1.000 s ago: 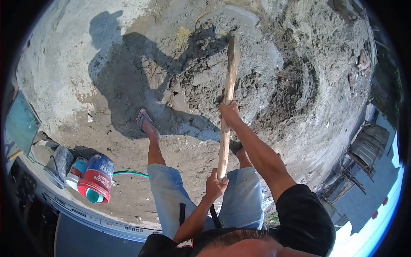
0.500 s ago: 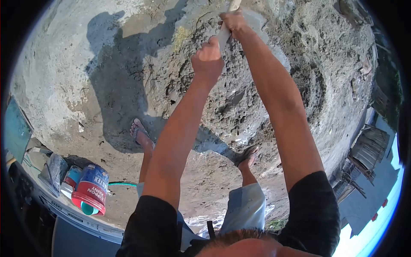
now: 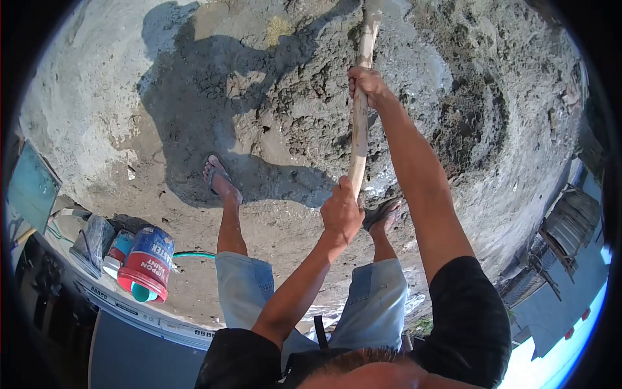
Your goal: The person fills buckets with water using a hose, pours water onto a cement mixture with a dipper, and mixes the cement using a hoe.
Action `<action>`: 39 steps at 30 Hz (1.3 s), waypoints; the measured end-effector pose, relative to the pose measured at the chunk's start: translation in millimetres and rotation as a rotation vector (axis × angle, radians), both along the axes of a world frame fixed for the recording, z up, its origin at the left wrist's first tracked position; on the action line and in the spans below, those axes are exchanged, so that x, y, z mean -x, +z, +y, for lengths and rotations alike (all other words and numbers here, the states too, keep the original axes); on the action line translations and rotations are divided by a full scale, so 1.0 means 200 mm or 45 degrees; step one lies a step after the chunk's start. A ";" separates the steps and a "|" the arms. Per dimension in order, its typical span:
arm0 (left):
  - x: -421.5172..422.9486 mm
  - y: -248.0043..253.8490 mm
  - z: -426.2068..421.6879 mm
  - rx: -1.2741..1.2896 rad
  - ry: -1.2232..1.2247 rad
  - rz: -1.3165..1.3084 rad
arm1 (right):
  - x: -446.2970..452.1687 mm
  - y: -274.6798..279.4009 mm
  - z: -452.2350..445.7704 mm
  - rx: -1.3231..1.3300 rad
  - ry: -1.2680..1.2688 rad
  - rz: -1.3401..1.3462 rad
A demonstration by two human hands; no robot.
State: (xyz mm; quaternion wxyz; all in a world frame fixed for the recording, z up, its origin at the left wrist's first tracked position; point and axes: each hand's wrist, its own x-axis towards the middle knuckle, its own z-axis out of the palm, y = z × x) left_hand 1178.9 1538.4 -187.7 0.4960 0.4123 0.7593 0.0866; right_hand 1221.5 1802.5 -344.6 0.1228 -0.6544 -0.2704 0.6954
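A long, pale wooden tool handle (image 3: 360, 133) runs from the top of the view down towards my legs, slightly tilted. My right hand (image 3: 367, 84) is wrapped round it partway up. Lower down, close to my right foot, my left hand (image 3: 342, 212) grips the handle near its end. The tool's working head is not visible, so I cannot tell its kind. Beneath the handle spreads a lumpy, wet grey mix like mortar (image 3: 301, 107), with a pool of grey water (image 3: 435, 68) on its right.
My sandalled feet (image 3: 220, 178) stand apart at the mix's near edge. At lower left are a red and blue paint bucket (image 3: 148, 262), a green hose (image 3: 194, 255) and a leaning board (image 3: 31, 188). Corrugated sheets (image 3: 570, 217) lie at the right. My shadow covers the left ground.
The handle has come towards me, showing more of its length. My left hand has moved down close to my legs, while my right hand has lowered a little; the hands are now further apart.
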 end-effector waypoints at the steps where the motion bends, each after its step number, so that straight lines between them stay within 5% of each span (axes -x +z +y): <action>1: -0.08 0.06 -0.12 0.034 0.025 -0.064 | -0.07 0.06 -0.14 0.012 0.047 -0.121; 11: -0.33 0.75 -0.90 0.438 0.044 -0.410 | -0.46 0.67 -1.08 0.087 0.106 -0.593; 14: -0.29 0.68 -0.87 0.347 0.101 -0.347 | -0.35 0.72 -0.99 0.028 0.137 -0.591; 16: -0.19 0.49 -0.71 0.003 0.095 -0.152 | -0.19 0.62 -0.74 0.033 0.063 -0.439; 22: 0.33 0.03 0.23 -0.146 0.105 0.044 | 0.45 0.15 0.21 -0.142 0.182 0.029; 27: 0.11 0.00 0.03 0.039 0.196 -0.121 | 0.31 0.10 -0.02 -0.232 0.514 -0.018; 28: 0.00 0.04 -0.09 0.087 0.243 -0.205 | 0.19 0.07 -0.14 -0.359 0.734 -0.082; 30: -0.22 0.17 -0.27 0.170 0.265 -0.293 | 0.02 0.19 -0.37 0.021 0.414 -0.212; 35: -0.51 0.61 -0.66 0.382 0.237 -0.544 | -0.45 0.51 -0.89 0.120 0.300 -0.366; 39: -0.63 0.85 -0.97 0.166 0.395 -0.558 | -0.53 0.79 -1.11 0.064 0.409 -0.651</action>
